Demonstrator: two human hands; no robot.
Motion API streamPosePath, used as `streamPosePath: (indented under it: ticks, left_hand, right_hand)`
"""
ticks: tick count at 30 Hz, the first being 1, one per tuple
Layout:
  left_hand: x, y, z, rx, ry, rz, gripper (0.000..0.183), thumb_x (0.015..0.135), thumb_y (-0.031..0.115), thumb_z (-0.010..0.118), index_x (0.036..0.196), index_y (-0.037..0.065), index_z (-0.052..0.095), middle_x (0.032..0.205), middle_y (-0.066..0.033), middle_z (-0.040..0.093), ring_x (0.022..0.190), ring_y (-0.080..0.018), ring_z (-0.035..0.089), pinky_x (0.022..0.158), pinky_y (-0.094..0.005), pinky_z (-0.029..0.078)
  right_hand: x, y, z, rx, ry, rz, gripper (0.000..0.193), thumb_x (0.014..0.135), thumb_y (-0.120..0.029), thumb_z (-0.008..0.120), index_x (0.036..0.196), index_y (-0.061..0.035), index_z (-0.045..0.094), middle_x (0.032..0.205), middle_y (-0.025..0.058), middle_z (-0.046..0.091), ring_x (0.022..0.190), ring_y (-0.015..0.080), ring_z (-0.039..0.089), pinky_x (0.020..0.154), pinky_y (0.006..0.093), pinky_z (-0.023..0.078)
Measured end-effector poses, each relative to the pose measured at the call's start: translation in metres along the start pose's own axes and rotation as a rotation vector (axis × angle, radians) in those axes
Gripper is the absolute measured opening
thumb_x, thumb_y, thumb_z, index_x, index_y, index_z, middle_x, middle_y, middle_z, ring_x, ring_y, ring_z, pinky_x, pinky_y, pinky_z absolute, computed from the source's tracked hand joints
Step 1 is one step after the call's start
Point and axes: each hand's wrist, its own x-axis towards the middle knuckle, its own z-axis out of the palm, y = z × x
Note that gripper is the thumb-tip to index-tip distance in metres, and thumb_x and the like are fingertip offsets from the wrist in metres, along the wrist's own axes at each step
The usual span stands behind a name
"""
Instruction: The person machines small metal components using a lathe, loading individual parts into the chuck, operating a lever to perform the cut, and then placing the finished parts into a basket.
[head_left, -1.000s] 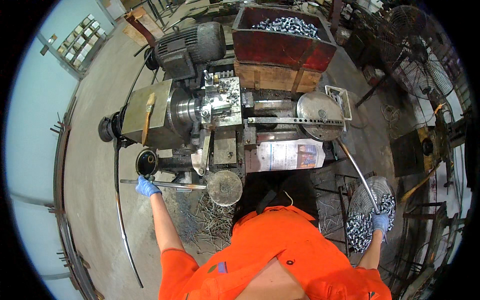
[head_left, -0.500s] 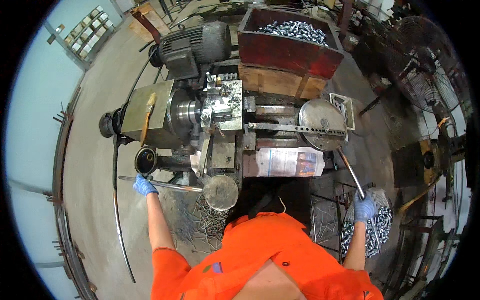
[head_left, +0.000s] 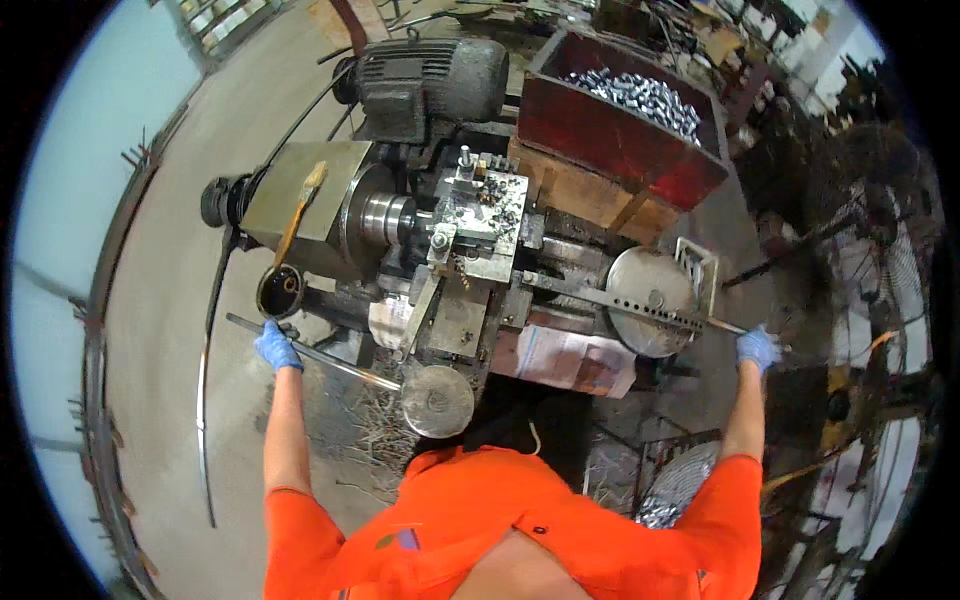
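My gloved left hand (head_left: 278, 347) is closed round a long metal rod (head_left: 345, 368), which runs right to a round metal disc (head_left: 437, 402) on the front of a small lathe. Over on the right, my gloved right hand (head_left: 759, 348) grips a shorter-looking lever rod (head_left: 728, 326) beside a larger round plate (head_left: 636, 277). A flat bar with a row of holes (head_left: 610, 300) crosses that plate. Between my hands sit the grey headstock (head_left: 305, 180), the shiny chuck (head_left: 388, 219) and the chip-covered tool post (head_left: 490, 215). The right fingers are slightly blurred.
A brush (head_left: 297, 220) stands in a dark round cup (head_left: 262, 292) near my left hand. Behind are a motor (head_left: 435, 80) and a red bin (head_left: 620, 130) of metal parts on a wooden crate (head_left: 575, 195). A newspaper (head_left: 565, 360) lies in front; metal parts (head_left: 660, 512) sit lower right.
My right hand has swung its lever rod upward and away from me, from low beside the container of parts to plate level. My left hand stays on its rod. The view has tilted.
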Motion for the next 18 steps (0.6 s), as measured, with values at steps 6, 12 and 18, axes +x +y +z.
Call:
streamPosePath:
  ticks: [6,12,18]
  left_hand:
    - [-0.005,-0.003,0.010,-0.018,-0.084,-0.085,0.021,0.082,0.018,0.058,0.076,0.000,0.050,0.055,-0.0126,0.055,0.039,-0.0202,0.052,0.036,-0.0326,0.042]
    - [-0.007,-0.002,0.007,-0.055,-0.050,-0.074,0.016,0.085,0.016,0.055,0.081,0.000,0.052,0.055,-0.0096,0.054,0.040,-0.0179,0.051,0.035,-0.0306,0.042]
    - [-0.007,-0.002,-0.001,-0.063,-0.061,-0.078,0.016,0.084,0.016,0.056,0.080,0.001,0.052,0.057,-0.0095,0.055,0.039,-0.0169,0.051,0.035,-0.0294,0.041]
  right_hand:
    - [0.010,-0.046,0.036,0.574,0.158,-0.335,0.070,0.070,-0.034,0.070,0.124,0.0012,0.042,0.103,0.0225,0.061,0.097,0.0361,0.058,0.084,0.0394,0.046]
    - [-0.028,-0.029,0.002,1.142,0.190,-0.419,0.028,0.080,-0.019,0.066,0.100,-0.0003,0.062,0.081,0.0078,0.066,0.071,0.0149,0.060,0.067,0.0284,0.048]
    - [-0.218,-0.129,-0.174,1.419,-0.671,-1.038,0.025,0.082,-0.022,0.063,0.091,0.0012,0.066,0.079,0.0037,0.065,0.072,0.0098,0.055,0.067,0.0257,0.046]
